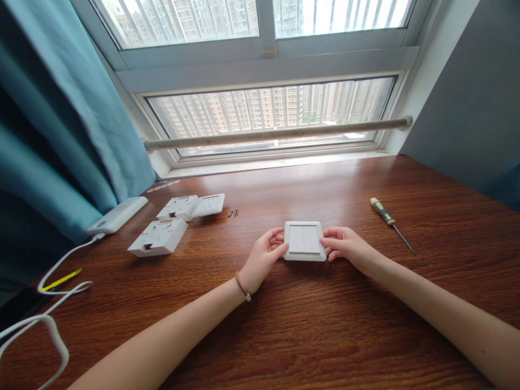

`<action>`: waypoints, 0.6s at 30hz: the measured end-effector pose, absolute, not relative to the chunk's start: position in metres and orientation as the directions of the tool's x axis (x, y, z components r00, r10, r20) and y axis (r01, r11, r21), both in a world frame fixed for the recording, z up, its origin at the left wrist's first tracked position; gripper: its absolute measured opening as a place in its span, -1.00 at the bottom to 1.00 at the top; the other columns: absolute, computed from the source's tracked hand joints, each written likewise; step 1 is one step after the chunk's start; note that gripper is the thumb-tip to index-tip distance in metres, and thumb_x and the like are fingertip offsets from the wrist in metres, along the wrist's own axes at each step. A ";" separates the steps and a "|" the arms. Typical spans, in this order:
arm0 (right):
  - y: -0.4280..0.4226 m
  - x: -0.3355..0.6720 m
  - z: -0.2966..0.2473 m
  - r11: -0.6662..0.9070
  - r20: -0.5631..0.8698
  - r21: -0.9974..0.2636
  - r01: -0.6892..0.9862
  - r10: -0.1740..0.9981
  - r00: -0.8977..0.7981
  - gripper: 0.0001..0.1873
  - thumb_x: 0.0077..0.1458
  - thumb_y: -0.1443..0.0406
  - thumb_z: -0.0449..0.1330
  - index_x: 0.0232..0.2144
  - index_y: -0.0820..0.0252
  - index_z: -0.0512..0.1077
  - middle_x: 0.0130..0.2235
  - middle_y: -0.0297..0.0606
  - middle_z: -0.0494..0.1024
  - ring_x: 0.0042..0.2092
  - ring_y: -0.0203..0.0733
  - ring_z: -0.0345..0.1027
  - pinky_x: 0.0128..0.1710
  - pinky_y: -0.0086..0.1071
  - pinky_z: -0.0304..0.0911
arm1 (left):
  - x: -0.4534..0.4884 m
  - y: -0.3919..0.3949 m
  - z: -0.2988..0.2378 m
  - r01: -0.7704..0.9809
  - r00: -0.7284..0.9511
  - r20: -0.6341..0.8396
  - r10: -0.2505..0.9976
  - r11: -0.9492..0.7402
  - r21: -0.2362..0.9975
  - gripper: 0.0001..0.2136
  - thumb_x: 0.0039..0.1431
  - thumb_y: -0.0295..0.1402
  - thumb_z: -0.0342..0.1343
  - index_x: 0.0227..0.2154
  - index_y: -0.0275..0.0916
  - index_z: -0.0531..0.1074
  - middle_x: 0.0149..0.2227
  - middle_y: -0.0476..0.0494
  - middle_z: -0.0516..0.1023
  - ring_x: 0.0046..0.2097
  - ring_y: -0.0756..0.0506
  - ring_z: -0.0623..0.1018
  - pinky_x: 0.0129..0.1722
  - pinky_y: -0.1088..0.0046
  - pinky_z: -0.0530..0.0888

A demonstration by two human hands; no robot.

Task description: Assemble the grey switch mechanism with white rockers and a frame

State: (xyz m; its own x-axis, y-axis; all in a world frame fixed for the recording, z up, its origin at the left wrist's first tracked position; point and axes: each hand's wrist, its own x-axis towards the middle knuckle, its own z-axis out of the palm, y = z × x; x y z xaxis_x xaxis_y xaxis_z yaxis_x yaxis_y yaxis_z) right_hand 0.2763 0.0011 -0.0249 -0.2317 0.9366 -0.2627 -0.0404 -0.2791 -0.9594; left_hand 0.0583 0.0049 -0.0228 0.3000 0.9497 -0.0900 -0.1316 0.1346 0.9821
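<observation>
A white two-panel wall switch (304, 240) is held face up at the middle of the brown wooden table. My left hand (266, 253) pinches its left edge between thumb and fingers. On the opposite edge, my right hand (340, 242) grips the switch the same way, fingertips partly behind it. To the right lies a screwdriver (383, 211) with a grey and cream handle, its shaft pointing toward the front right. Several small brass-coloured screws (233, 213) rest to the left, beside a white socket panel (208, 205).
Two white mounting boxes (160, 238) stand at the left; the socket panel leans against the rear one. Behind them, by the blue curtain (93, 108), is a white device (117, 215) with a white cable (54, 325). A yellow strip (60, 280) lies near the cable. A window rail (280, 133) crosses beyond the table.
</observation>
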 end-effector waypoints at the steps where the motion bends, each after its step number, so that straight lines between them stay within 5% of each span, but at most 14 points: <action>1: 0.000 0.276 -0.025 -0.283 -0.258 -0.957 -0.069 0.934 -0.245 -0.77 -0.13 0.23 0.29 -0.46 0.30 0.39 -0.56 -0.29 0.48 -0.56 -0.39 0.36 -0.61 -0.59 0.29 | 0.058 0.004 -0.022 -0.153 0.297 -0.103 0.949 0.154 0.976 -0.55 -0.13 -0.34 0.25 -0.13 -0.32 0.32 -0.28 -0.14 0.46 -0.25 -0.04 0.47 -0.26 0.46 0.40; 18: -0.008 0.269 -0.022 -0.213 -0.152 -0.952 -0.222 0.953 -0.263 -0.72 -0.12 0.19 0.28 -0.38 0.25 0.38 -0.37 -0.25 0.50 -0.41 -0.29 0.38 -0.50 -0.45 0.33 | 0.061 -0.006 -0.013 -0.283 0.279 -0.177 0.944 0.256 0.924 -0.63 -0.12 -0.35 0.26 -0.19 -0.28 0.39 -0.30 -0.10 0.46 -0.23 -0.04 0.46 -0.25 0.46 0.40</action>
State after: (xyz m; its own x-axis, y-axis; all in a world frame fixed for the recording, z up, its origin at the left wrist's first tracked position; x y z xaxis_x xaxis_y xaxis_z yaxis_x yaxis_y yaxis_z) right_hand 0.2687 -0.0083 -0.0224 -0.2633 0.9526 -0.1524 -0.2215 -0.2134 -0.9515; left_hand 0.0607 -0.0056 -0.0128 0.2787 0.9440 -0.1766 -0.2827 0.2564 0.9243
